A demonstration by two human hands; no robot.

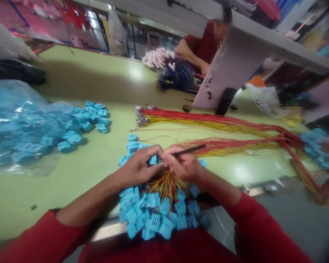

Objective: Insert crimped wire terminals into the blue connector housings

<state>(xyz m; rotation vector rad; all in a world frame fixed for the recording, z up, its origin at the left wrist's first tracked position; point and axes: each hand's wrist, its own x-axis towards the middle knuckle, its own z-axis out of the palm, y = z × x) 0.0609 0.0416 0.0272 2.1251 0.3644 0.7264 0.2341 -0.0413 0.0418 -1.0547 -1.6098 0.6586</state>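
My left hand (pixel 142 164) is closed around a blue connector (pixel 154 160) at the centre of the view. Its fingertips meet those of my right hand (pixel 182 162), which grips a thin dark stick-like tool (pixel 190 149) pointing up to the right. Red and yellow wires (pixel 167 184) fan out below both hands. Several blue connectors (pixel 153 223) on wire ends hang in a cluster at the table's near edge. More blue connectors (pixel 134 146) lie just behind my left hand. My fingers hide most of the held connector.
A clear bag of blue connectors (pixel 22 124) spills out at the left. Long red and yellow wire bundles (pixel 208 120) stretch right across the green table (pixel 104 186). Behind a white panel (pixel 222 76), a person (pixel 193 51) works near dark blue wires (pixel 178 75).
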